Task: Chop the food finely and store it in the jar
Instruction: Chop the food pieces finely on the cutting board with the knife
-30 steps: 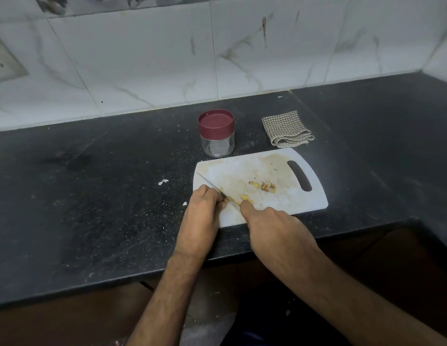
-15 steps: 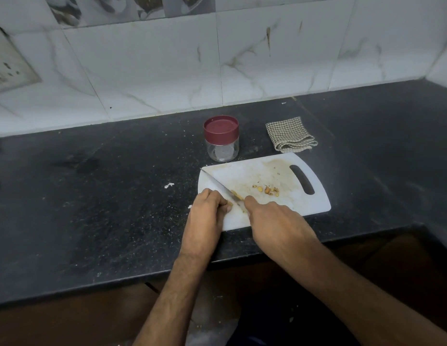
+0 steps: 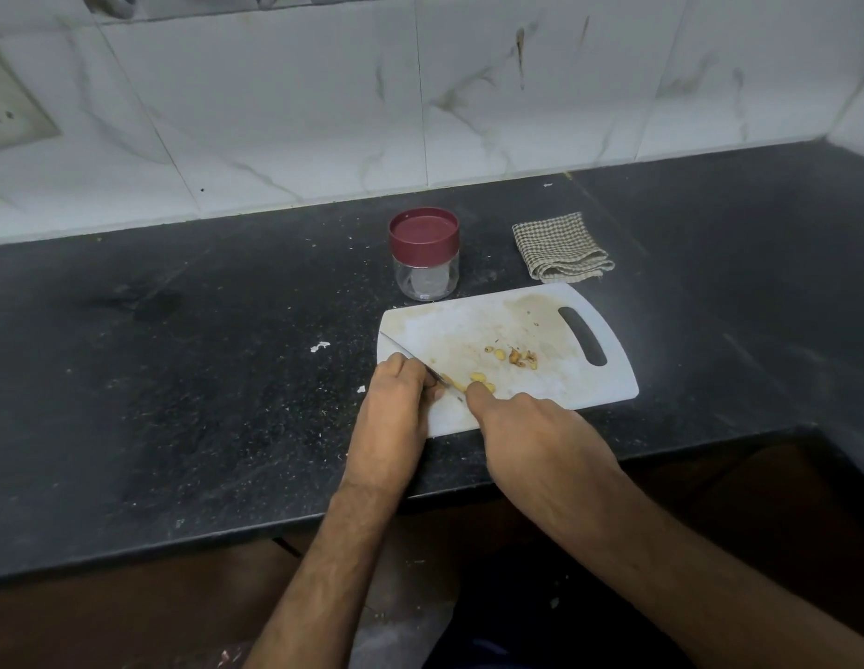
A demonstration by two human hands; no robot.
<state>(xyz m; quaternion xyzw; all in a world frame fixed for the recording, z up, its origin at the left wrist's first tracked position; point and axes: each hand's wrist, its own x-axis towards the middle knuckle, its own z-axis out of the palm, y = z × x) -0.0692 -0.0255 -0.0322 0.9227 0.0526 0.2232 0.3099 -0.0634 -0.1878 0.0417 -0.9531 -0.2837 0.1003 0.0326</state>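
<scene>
A white cutting board (image 3: 541,311) lies on the black counter. On it are small yellowish food pieces (image 3: 514,355), with more (image 3: 479,379) right by my fingers. The knife (image 3: 396,344) lies slanted across the board's left end, tip to the far left. My left hand (image 3: 396,408) sits over the blade with its fingers curled down onto it. My right hand (image 3: 531,432) covers the handle end and grips it, index fingertip beside the food. A clear jar (image 3: 424,255) with a maroon lid on stands behind the board.
A folded checked cloth (image 3: 560,248) lies right of the jar. White crumbs (image 3: 319,346) dot the counter left of the board. The tiled wall (image 3: 420,113) runs along the back, and the counter's front edge (image 3: 178,538) is near my forearms.
Both hands stay on the knife at the board's near left corner. The blade has shifted slightly, and a yellow piece shows beside my right index finger again.
</scene>
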